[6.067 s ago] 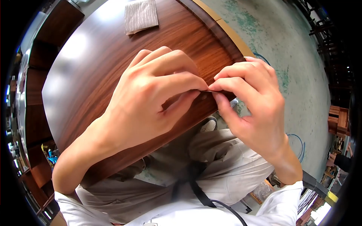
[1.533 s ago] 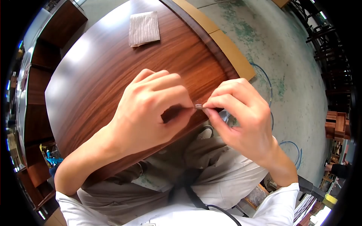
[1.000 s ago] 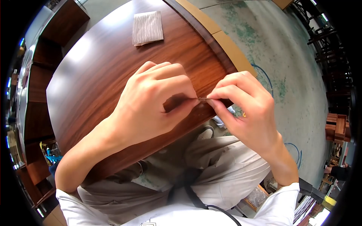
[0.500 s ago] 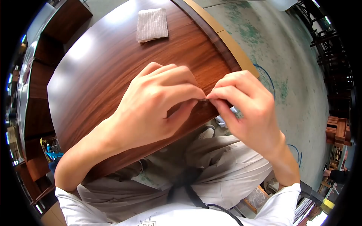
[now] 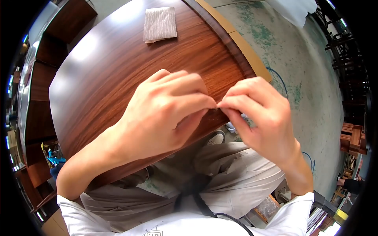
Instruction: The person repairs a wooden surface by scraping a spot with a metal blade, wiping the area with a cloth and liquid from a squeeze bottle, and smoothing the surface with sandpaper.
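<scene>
Both hands meet fingertip to fingertip above the near right corner of a glossy dark-brown wooden panel [image 5: 102, 94]. My left hand [image 5: 167, 108] is closed in a pinch, thumb against forefinger. Facing it, my right hand [image 5: 258, 114] pinches in the same way. Whatever lies between the fingertips is tiny and dark, and I cannot make out what it is. On the panel's far part lies a folded sheet of greyish, streaked sandpaper [image 5: 160, 24], apart from both hands.
Cardboard [image 5: 250, 53] edges the panel's right side. A blue hose [image 5: 280, 80] lies on the stained concrete floor [image 5: 311, 114]. Dark wooden cabinets [image 5: 41, 82] stand at left, and a wooden crate [image 5: 351, 137] at far right. White sheeting [image 5: 293, 11] shows at top right.
Both hands stay pinched together and have shifted slightly down in the view. The white sheeting at top right now reaches further into view.
</scene>
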### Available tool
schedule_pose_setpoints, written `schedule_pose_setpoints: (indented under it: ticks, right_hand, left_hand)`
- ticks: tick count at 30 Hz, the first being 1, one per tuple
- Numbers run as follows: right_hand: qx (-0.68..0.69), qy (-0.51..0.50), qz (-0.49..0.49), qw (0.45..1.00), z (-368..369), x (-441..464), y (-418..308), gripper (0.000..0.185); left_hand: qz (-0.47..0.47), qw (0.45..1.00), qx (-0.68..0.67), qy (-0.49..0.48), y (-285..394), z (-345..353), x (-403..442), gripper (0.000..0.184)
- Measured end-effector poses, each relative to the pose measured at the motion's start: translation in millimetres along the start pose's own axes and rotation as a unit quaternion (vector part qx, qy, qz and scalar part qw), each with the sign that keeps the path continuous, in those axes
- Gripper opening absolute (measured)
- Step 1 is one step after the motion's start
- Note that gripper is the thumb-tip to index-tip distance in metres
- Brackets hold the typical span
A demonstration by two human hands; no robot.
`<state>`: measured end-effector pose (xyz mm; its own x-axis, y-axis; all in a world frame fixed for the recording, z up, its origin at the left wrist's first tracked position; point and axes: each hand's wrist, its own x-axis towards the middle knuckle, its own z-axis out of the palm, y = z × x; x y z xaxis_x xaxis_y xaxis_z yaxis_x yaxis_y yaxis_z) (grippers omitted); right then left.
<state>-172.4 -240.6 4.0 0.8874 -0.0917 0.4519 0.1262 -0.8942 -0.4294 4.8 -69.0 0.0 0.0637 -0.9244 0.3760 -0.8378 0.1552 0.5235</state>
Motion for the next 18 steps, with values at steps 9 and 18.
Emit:
schedule_pose_setpoints:
  ticks: [9, 18]
  right_hand:
    - [0.002, -0.005, -0.001, 1.0, -3, 2, 0, 0.023]
    - [-0.004, 0.011, 0.025, 1.0, -2, -15, -12, 0.023]
  left_hand:
    - [0.007, 1.0, 0.003, 0.008, 1, 1, 3, 0.025]
    - [-0.015, 1.0, -0.002, 0.014, 9, -1, -9, 0.024]
